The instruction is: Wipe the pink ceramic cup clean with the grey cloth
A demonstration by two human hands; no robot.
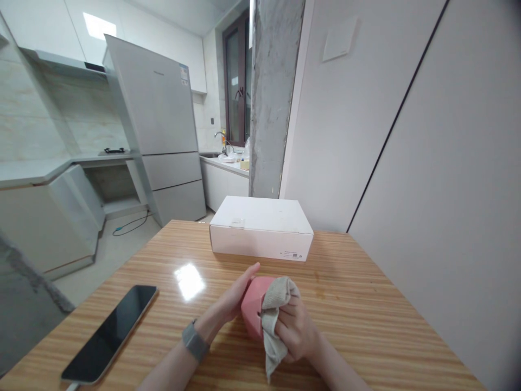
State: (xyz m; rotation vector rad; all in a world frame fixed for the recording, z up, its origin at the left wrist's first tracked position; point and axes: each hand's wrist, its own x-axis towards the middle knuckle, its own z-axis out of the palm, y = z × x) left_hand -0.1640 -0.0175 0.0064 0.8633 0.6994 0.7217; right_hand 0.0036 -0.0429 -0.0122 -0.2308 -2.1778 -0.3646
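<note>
So the pink faceted piece with a small dark hole in its side [250, 317] is right between the two hands, over the near-middle part of the glossy wood-grain tabletop [366, 320]; can't really tell if its base is touching the wood or lifted a bit. The right hand [299, 328] has its fingers curled tight around a grey-beige ribbed cloth [275, 298], which is up against the right side of the pink piece, with one end hanging down toward the tabletop. The left hand [236, 296] lies along the piece's left side, one digit stretched out past the top, but the other fingers are hidden so I can't say if it's actually gripping. There's a wide grey band [196, 341] on that wrist. Just beyond the hands sits a closed white cardboard box [260, 217] with a small printed label, and well off to the left lies a black-screened phone [112, 334] with a white cable [73, 386] at its near end. Further back there's a tall silver-grey fridge [163, 103].
</note>
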